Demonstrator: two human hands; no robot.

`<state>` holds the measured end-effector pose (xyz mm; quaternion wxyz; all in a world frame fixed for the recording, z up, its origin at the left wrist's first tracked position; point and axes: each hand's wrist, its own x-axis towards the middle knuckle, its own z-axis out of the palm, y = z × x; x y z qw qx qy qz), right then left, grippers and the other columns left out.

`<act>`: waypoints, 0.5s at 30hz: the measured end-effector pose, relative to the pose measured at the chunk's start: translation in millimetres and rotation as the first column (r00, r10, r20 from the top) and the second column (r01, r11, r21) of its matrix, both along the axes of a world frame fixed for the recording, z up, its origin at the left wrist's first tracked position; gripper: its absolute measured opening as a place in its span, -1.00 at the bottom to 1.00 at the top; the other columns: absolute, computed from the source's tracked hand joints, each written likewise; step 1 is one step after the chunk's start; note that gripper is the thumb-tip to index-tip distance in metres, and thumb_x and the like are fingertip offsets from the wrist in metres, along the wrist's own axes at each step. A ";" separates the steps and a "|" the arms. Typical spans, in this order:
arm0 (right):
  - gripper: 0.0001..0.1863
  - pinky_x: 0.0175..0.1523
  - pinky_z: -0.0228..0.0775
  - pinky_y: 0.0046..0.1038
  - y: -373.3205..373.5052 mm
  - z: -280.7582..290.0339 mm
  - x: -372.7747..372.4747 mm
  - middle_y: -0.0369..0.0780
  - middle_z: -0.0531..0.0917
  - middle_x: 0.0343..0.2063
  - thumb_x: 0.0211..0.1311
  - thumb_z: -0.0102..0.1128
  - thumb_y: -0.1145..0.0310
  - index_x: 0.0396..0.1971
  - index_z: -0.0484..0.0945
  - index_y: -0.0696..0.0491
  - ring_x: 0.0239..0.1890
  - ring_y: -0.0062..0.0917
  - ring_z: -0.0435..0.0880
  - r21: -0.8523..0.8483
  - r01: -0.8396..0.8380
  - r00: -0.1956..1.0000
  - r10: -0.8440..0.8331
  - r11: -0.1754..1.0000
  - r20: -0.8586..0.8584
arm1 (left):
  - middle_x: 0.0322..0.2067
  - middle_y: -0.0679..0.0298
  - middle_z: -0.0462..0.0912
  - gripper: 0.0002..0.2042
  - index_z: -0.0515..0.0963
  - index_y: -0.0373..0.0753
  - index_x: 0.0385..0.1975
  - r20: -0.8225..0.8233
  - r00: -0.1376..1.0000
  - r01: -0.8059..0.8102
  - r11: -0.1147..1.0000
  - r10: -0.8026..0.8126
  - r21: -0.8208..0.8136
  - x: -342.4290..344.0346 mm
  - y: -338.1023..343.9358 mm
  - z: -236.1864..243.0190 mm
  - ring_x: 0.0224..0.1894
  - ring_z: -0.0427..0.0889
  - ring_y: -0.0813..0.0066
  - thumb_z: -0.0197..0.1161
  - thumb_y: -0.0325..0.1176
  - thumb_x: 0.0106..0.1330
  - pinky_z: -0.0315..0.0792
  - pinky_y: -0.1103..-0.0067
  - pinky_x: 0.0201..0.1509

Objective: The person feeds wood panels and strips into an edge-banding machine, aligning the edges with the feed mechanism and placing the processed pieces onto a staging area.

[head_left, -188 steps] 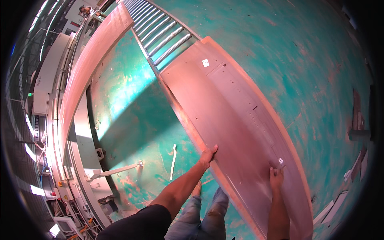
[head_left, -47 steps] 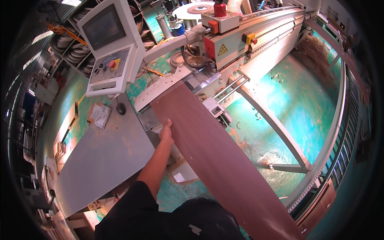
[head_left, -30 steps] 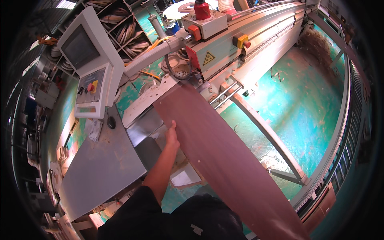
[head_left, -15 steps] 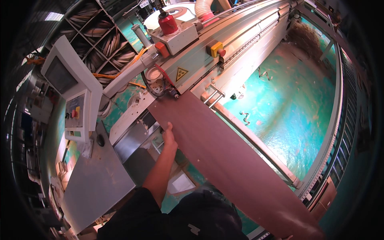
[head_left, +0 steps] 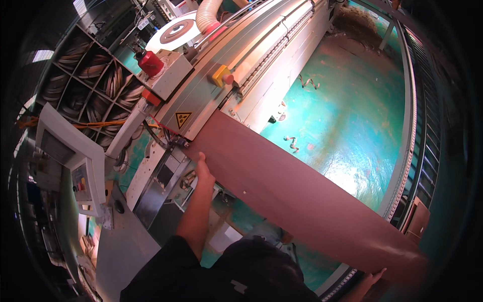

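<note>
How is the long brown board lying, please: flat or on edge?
Flat: the brown board shows its broad face upward, left hand at its edge.

Looks like a woodworking shop or panel factory: a long edge-banding type machine [head_left: 261, 55] with a dust hose [head_left: 206, 15], a control panel [head_left: 75, 166], shelves of coiled banding rolls [head_left: 95, 80], green painted floor [head_left: 352, 110] with offcut strips.

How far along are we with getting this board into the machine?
Done: the board is lifted, its front end at the machine infeed. In hand: left hand grips the board's left edge, right hand its rear end. Left: nearly the whole board remains outside the machine.
</note>
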<state>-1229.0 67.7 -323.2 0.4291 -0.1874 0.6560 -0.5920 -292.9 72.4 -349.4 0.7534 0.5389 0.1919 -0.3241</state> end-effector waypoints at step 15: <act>-0.55 0.04 0.58 -0.37 -24.3 -8.2 54.9 -0.22 0.78 -0.22 0.37 0.37 -0.03 -0.15 0.71 0.13 -0.14 -0.40 0.76 0.252 -0.008 0.970 0.070 0.968 -0.235 | 0.29 -0.09 0.40 -0.23 0.21 -0.31 0.45 0.530 0.567 0.449 0.776 -0.631 0.442 -75.3 -140.6 -27.4 0.28 0.47 -0.13 0.04 0.22 0.49 0.48 -0.04 0.26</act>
